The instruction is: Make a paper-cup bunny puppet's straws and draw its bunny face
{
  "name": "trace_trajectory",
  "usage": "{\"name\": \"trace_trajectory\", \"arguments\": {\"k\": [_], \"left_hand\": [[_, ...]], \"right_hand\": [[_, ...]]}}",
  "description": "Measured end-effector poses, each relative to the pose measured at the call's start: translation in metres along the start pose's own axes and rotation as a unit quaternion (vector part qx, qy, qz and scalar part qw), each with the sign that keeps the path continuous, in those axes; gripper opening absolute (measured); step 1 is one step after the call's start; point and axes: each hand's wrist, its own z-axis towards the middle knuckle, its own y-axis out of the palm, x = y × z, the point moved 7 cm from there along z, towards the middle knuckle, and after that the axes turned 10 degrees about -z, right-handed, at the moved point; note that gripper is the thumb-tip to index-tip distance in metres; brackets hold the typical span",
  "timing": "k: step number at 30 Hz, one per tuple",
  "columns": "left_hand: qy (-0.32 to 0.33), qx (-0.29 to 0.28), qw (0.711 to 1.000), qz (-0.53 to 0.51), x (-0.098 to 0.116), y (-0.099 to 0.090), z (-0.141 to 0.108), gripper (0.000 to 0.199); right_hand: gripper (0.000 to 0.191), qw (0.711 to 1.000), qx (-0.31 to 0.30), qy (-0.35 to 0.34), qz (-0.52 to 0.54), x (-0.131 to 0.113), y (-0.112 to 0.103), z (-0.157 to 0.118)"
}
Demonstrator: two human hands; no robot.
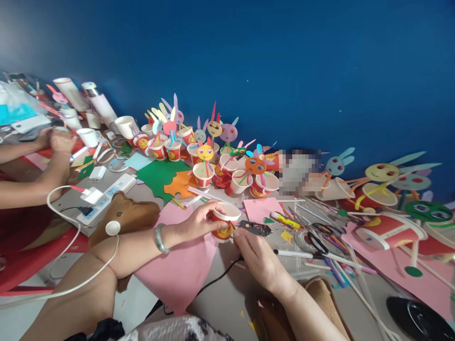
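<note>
A red-and-white paper cup (223,233) with a yellow emblem is upright over the pink paper's edge. My left hand (202,220), with a jade-coloured bangle at the wrist, wraps round the cup from the left, thumb across its front. My right hand (255,258) is closed in a pinch against the cup's right side. A small dark tip shows at its fingertips, too small to name. Just behind that hand lies a black tool (254,228). Pink paper (174,265) spreads under my left forearm.
Several paper cups with paper animal heads, such as an orange one (255,166), line the blue wall. Scissors (317,240), pens and paper strips clutter the right. A power strip (106,201) with cables lies left, near another person's forearms (39,184). A white cable crosses my left arm.
</note>
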Motion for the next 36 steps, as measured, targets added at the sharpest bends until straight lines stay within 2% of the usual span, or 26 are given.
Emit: {"name": "trace_trajectory", "arguments": {"k": [3,6,10,12,15,17,19,21,24,27,30,32,34,36], "left_hand": [[0.024,-0.004,0.998,0.063,0.005,0.001,0.000,0.026],[0.060,0.002,0.990,0.128,0.013,0.002,-0.002,0.023],[0.092,0.014,0.982,0.162,0.024,0.003,-0.004,0.020],[0.111,0.020,0.981,0.157,0.030,0.003,-0.006,0.020],[0.124,0.020,0.981,0.149,0.036,0.004,-0.008,0.021],[0.123,0.014,0.981,0.151,0.036,0.004,-0.009,0.022],[0.131,0.017,0.979,0.154,0.035,0.004,-0.009,0.022],[0.147,0.027,0.977,0.155,0.033,0.002,-0.009,0.022],[0.176,0.031,0.972,0.154,0.032,0.001,-0.009,0.022],[0.188,0.027,0.970,0.150,0.035,0.002,-0.009,0.023],[0.182,0.022,0.973,0.141,0.038,0.003,-0.010,0.023],[0.177,0.023,0.975,0.133,0.039,0.002,-0.011,0.023],[0.169,0.031,0.978,0.123,0.037,0.000,-0.010,0.024],[0.158,0.043,0.980,0.113,0.033,-0.003,-0.007,0.024]], "right_hand": [[0.046,1.000,-0.006,-0.009,-0.005,0.005,0.001,0.004],[0.042,0.998,-0.002,0.009,-0.064,0.006,0.003,0.003],[0.034,0.988,0.050,0.037,-0.141,0.001,-0.002,0.000],[0.037,0.995,0.050,0.026,-0.079,-0.002,-0.001,-0.001],[0.048,0.993,-0.025,0.012,0.116,-0.003,0.009,0.001],[0.051,0.980,-0.069,0.016,0.183,-0.003,0.014,0.001],[0.049,0.991,-0.044,0.011,0.129,-0.004,0.012,0.002],[0.044,0.999,0.026,0.003,0.019,-0.006,0.004,0.002],[0.031,0.989,0.108,0.016,-0.101,-0.010,-0.004,-0.002],[0.033,0.992,0.100,0.009,-0.076,-0.013,-0.003,-0.004],[0.047,0.999,0.021,0.002,0.039,-0.013,0.006,-0.003],[0.051,0.992,-0.023,0.017,0.120,-0.011,0.012,-0.002],[0.050,0.990,-0.013,0.018,0.142,-0.010,0.011,-0.001],[0.048,0.996,0.039,0.003,0.082,-0.010,0.004,0.000]]}}
